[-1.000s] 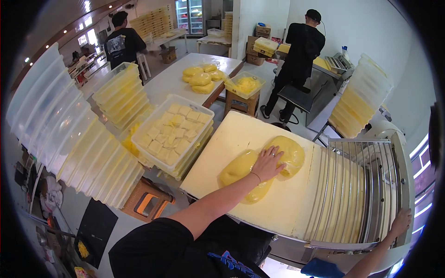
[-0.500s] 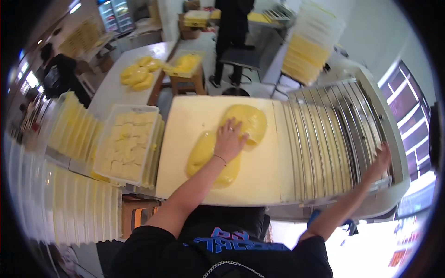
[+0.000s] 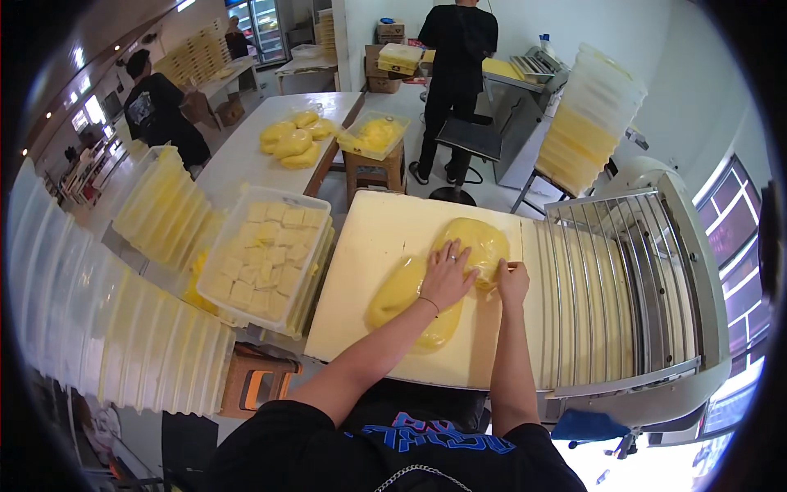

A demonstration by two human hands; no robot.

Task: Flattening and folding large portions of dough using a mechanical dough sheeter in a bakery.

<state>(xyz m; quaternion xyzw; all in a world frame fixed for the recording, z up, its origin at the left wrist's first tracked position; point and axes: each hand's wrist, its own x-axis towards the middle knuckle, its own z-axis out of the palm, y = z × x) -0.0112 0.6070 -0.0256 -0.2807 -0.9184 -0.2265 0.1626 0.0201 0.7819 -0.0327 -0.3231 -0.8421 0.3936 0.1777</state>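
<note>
Two shiny yellow dough masses, seemingly in clear plastic, lie on a cream board (image 3: 336, 320): a left one (image 3: 393, 299) and an upper right one (image 3: 471, 234). My left hand (image 3: 443, 275) rests on them where they meet, fingers spread. My right hand (image 3: 511, 283) is at the right edge of the upper mass, fingers pinched on its wrapping or edge. To the right is a machine with a metal bar guard (image 3: 598, 279) over its belt.
Left are a tub of pale squares (image 3: 262, 258) and stacked bins (image 3: 115, 303). Beyond are a table (image 3: 246, 176) with dough lumps (image 3: 291, 139), a tub on a stool (image 3: 373, 135), two co-workers (image 3: 451, 74) (image 3: 156, 111), another distant person (image 3: 238, 41), and upright bins (image 3: 590, 107).
My right hand has left the machine's right-hand frame and moved left to the dough's edge. My left hand stays on the dough. The camera's view has shifted.
</note>
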